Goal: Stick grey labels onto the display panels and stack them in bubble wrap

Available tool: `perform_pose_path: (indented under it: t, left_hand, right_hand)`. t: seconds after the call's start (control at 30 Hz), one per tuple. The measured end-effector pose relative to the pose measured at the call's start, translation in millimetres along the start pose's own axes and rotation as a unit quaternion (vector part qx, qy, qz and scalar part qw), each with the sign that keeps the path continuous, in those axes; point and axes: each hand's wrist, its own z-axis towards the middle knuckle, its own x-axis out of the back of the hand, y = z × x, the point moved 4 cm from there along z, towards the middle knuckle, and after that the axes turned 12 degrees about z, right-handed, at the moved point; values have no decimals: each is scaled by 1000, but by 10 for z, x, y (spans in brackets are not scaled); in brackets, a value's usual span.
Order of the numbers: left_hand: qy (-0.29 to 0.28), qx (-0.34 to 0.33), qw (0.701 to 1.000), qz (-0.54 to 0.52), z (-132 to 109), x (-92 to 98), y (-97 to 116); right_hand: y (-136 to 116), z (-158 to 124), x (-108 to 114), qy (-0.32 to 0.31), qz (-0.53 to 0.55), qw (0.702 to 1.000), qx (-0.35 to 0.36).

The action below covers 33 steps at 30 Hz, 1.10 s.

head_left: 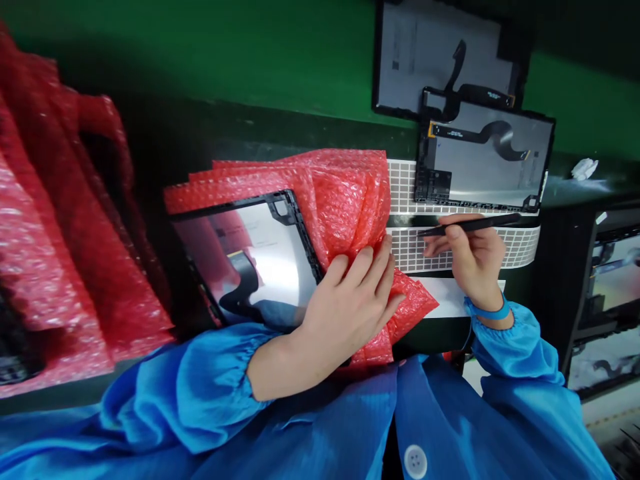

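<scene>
Fabric of a blue jacket (pixel 325 433) fills the near edge of my view, with a white button (pixel 415 461) low down on it. Just beyond, my left hand (pixel 350 303) lies palm down on red bubble wrap (pixel 345 193), its fingers extended and slightly parted, pressing on the plastic rather than gripping it. The black-framed panel (pixel 275 260) I am working beside lies tilted against that wrap, left of this hand, its dark ribbon cable partly behind my sleeve. To the right, a blue band (pixel 493 312) circles my other wrist, and my right hand (pixel 475 257) has its thumb and fingers closed around black tweezers (pixel 475 225). The tips point left over a white gridded strip (pixel 520 247); I cannot tell whether they touch it. A second gridded strip (pixel 401 180) runs parallel, farther off, and a panel with an S-shaped cable (pixel 465 170) partly covers it. A crumpled white scrap (pixel 585 169) sits right of that panel. Farther still, another framed panel (pixel 410 47) lies partly under the nearer one, on the green surface (pixel 225 53) stretching across the top.
</scene>
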Motion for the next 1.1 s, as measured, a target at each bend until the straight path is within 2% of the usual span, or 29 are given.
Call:
perform_pose_path:
  t: [0.2,0.63,0.97,1.1]
  left_hand:
    - [-17,0,1000,17,-2,7,-7]
    - [-1,9,1000,16,15,45,2]
    - [11,10,1000,27,13,30,10]
    - [16,7,1000,23,8,23,9]
  right_hand:
    - [80,-79,-251,-72,-35,996,-38]
    - [49,-47,-286,-88,-105,990,-24]
    - [36,-18,-305,-90,-93,991,-14]
    - [94,1,-290,-77,-22,995,-53]
